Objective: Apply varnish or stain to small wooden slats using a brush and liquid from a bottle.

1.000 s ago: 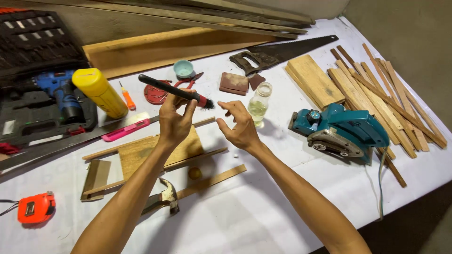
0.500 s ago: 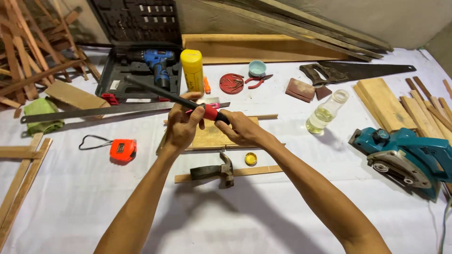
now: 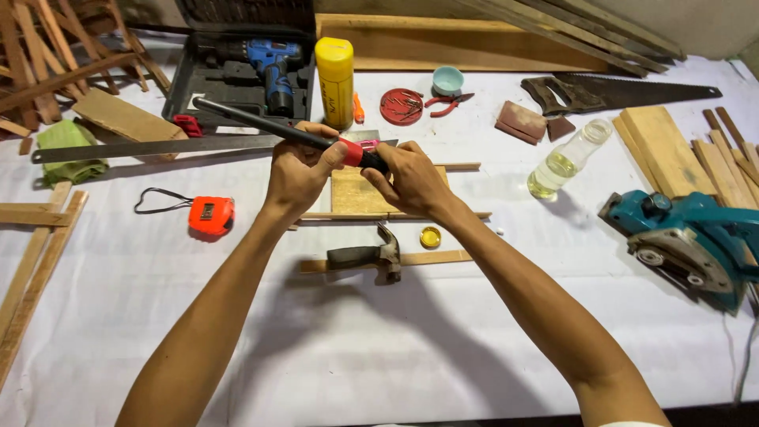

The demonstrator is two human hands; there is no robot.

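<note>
Both hands raised above mid-counter [image 3: 237,316], sharing one long black tool [image 3: 261,124] with a red collar. Left hand [image 3: 299,170] wrapped tight round the shaft, thumb against the collar. Right hand [image 3: 411,175] pinching the near-right end, fingers closed on it. Long axis running from far left, over the drill case [image 3: 182,79], down to the right hand; free length wholly left of both grips. Left hand nearer the shaft's middle, right hand at the tip. Directly beneath: wood block [image 3: 360,190] on thin strips. Hammer [image 3: 371,255] just nearer, tape measure [image 3: 209,216] to the left, planer [image 3: 688,237] well right.
</note>
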